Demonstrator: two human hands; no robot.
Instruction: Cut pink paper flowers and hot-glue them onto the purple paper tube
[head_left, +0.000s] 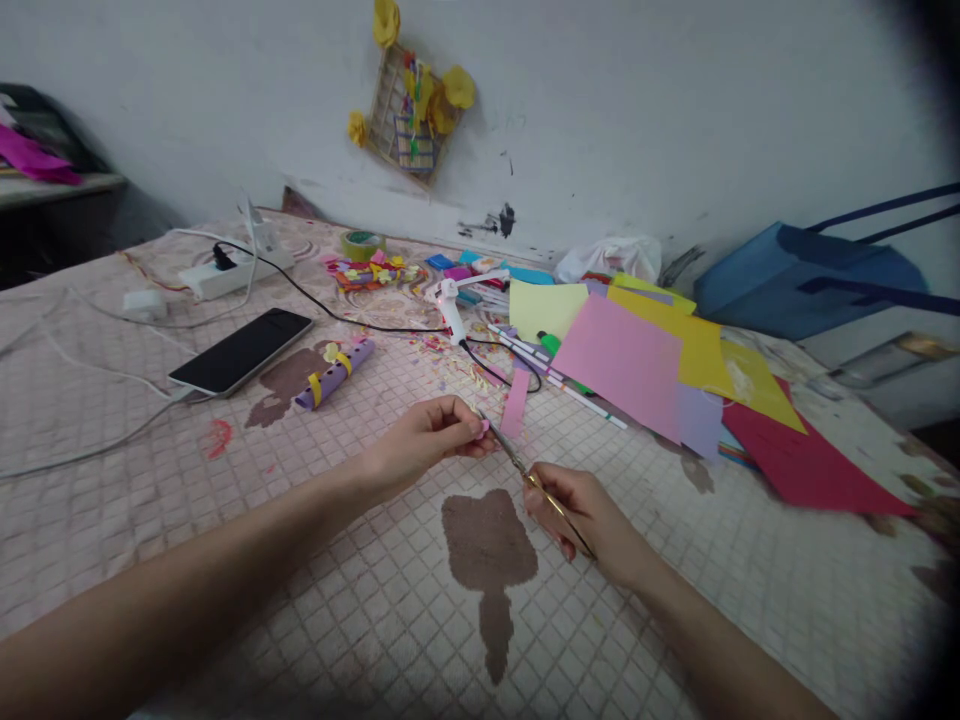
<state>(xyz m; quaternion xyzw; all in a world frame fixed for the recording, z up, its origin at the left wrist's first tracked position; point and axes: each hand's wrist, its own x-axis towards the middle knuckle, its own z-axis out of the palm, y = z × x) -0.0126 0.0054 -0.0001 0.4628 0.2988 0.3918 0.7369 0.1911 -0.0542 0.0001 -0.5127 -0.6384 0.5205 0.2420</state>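
My left hand (427, 440) is pinched shut on a small pink piece of paper (484, 428) above the patterned table cover (360, 590). My right hand (581, 515) is closed round a pair of gold-handled scissors (517, 465), whose blades point up and left toward the pink piece. A narrow pink paper strip (515, 402) lies on the cover just beyond the blades. Both hands hover over the middle of the table, close together.
Coloured paper sheets (660, 365) are piled at the right. A glue gun (450, 305) with a black cord, pens, paper scraps, a purple roll (334, 375), a phone (240, 350), a power strip (225, 275) and a blue bag (810, 280) surround the hands.
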